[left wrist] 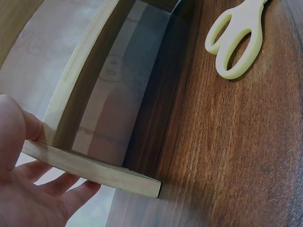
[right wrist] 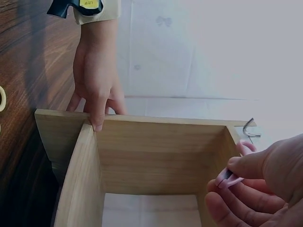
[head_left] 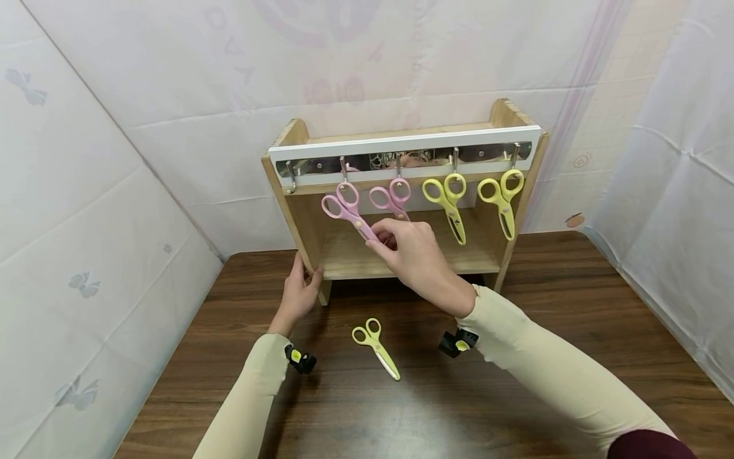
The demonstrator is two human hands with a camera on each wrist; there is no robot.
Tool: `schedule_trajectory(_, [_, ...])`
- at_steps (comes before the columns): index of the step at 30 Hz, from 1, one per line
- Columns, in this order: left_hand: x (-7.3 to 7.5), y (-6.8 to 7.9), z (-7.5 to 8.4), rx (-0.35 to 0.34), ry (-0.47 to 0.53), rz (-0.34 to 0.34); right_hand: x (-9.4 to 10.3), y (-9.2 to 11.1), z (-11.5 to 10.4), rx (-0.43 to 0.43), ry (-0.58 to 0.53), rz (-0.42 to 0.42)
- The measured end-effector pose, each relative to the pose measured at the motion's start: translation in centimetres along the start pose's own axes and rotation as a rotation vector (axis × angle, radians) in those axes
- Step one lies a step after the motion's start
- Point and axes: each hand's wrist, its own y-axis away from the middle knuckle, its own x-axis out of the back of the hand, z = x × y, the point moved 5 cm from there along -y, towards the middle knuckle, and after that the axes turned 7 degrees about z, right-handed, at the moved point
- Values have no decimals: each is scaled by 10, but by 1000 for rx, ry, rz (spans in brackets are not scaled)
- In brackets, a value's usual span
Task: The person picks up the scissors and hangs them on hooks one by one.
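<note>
My right hand [head_left: 421, 258] pinches a pair of pink scissors [head_left: 360, 223] by the blade end, between thumb and fingers. One handle ring of these scissors is at the second hook from the left on the wooden shelf [head_left: 294, 223]. In the right wrist view the tip of the pink scissors [right wrist: 228, 177] shows under the thumb. My left hand [head_left: 299, 293] grips the shelf's left side panel low down, thumb inside and fingers outside. Another pair of pink scissors [head_left: 392, 201] hangs one hook over, its blades hidden behind my right hand.
Yellow scissors [head_left: 449, 203] and another yellow pair [head_left: 504, 207] hang on the two right hooks. The leftmost hook [head_left: 292, 177] is bare. Yellow-green scissors [head_left: 375, 344] lie on the brown table [head_left: 459, 408] before the shelf. A patterned cloth wall [head_left: 201, 146] stands behind.
</note>
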Motion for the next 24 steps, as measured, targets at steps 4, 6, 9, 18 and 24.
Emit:
schedule_trajectory(4, [-1, -4, -12, 1, -2, 0, -3, 1, 1, -10, 8, 8])
schedule_trajectory(6, [-1, -4, -12, 2, 0, -1, -4, 1, 2, -12, 11, 12])
schedule_trajectory(9, [-2, -4, -13, 2, 3, -5, -6, 2, 3, -23, 22, 11])
schedule_trajectory(18, [-2, -4, -14, -5, 6, -4, -9, 3, 6, -96, 131, 28])
schedule_trajectory(24, [-2, -4, -13, 6, 2, -4, -13, 2, 7, -120, 159, 24])
